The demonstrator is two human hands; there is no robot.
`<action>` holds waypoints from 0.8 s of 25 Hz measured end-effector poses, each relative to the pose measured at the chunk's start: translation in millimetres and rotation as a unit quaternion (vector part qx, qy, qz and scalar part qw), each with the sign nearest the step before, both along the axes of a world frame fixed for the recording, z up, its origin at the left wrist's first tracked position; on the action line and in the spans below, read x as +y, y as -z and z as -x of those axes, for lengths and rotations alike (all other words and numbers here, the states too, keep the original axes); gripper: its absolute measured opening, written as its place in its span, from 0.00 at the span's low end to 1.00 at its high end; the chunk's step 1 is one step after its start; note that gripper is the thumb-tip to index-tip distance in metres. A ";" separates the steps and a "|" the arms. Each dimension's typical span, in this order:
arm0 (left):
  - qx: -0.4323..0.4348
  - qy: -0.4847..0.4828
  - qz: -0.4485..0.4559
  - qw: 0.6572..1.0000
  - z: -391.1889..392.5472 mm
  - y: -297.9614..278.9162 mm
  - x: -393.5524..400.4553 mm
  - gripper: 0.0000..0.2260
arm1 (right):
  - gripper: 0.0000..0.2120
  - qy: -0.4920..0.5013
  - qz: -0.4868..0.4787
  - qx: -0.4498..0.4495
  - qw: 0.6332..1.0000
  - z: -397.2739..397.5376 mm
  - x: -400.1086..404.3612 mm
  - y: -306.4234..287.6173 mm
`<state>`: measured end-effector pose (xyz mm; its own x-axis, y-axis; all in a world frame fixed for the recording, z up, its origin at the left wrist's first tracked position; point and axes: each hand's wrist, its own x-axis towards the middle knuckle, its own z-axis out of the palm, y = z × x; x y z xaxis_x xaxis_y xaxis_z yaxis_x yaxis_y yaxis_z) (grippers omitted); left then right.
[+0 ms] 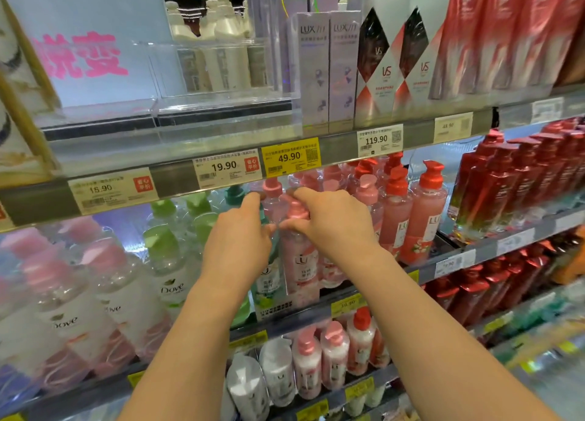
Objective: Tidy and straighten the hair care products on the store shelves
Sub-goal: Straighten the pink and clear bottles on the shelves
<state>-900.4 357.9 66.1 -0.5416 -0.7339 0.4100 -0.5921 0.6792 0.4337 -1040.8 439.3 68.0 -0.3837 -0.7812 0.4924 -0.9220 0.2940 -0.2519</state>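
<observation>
Both my hands reach into the middle shelf. My left hand curls over the top of a green-capped pump bottle and hides its pump. My right hand grips the pump neck of a pale pink Lux bottle standing just right of it. Both bottles stand upright at the shelf's front edge. More pink and red-capped Lux bottles stand to the right, and behind them.
Clear Dove bottles with green and pink caps fill the shelf's left side. Dark red bottles line the right. Boxed Lux and VS products stand on the shelf above, behind a price rail. Smaller pink pump bottles sit below.
</observation>
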 end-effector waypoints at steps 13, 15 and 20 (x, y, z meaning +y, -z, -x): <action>0.110 -0.044 0.129 0.985 16.1 11.4 51.3 0.26 | 0.22 0.008 -0.020 -0.103 0.994 59.5 33.4 -20.9; 0.094 -0.034 0.118 0.988 30.8 11.2 57.8 0.26 | 0.19 -0.015 -0.096 -0.070 0.993 58.5 24.5 -16.1; 0.027 -0.069 0.055 0.996 53.9 17.1 54.1 0.28 | 0.12 -0.069 -0.134 0.001 0.989 63.1 12.9 -10.9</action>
